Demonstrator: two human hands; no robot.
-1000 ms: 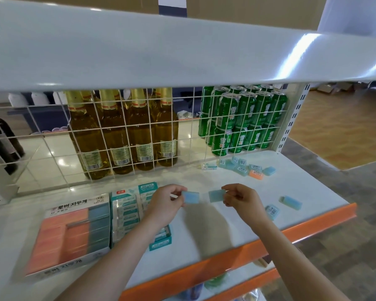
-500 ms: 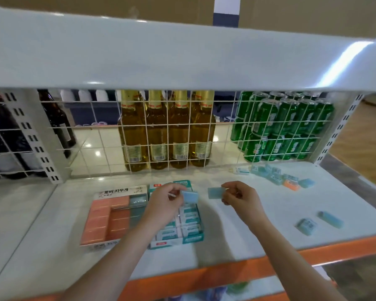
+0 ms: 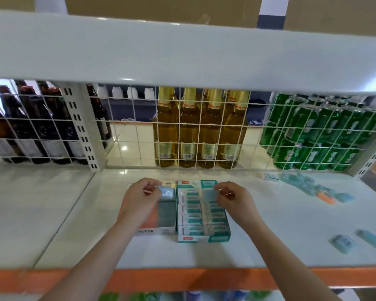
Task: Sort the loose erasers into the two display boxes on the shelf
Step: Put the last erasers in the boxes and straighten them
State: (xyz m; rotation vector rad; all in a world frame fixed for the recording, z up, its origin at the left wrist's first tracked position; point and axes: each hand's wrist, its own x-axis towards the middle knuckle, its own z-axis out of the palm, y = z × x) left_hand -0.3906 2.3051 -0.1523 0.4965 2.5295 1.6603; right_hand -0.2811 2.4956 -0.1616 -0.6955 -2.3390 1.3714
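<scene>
While both hands hang over the two display boxes, each grip pinches one small blue eraser. The left hand (image 3: 139, 197) holds its blue eraser (image 3: 167, 192) between thumb and fingertips, just above the pink and grey box (image 3: 161, 230). The right hand (image 3: 234, 200) pinches a pale blue eraser (image 3: 209, 195) the same way, just above the teal box (image 3: 203, 237). The two boxes touch side by side on the shelf (image 3: 96, 235). To the right of the right grip, loose erasers (image 3: 308, 186) lie in a bunch by the wire grid (image 3: 137, 131). Two more erasers (image 3: 343, 243) lie near the shelf's front edge, well apart from both hands.
</scene>
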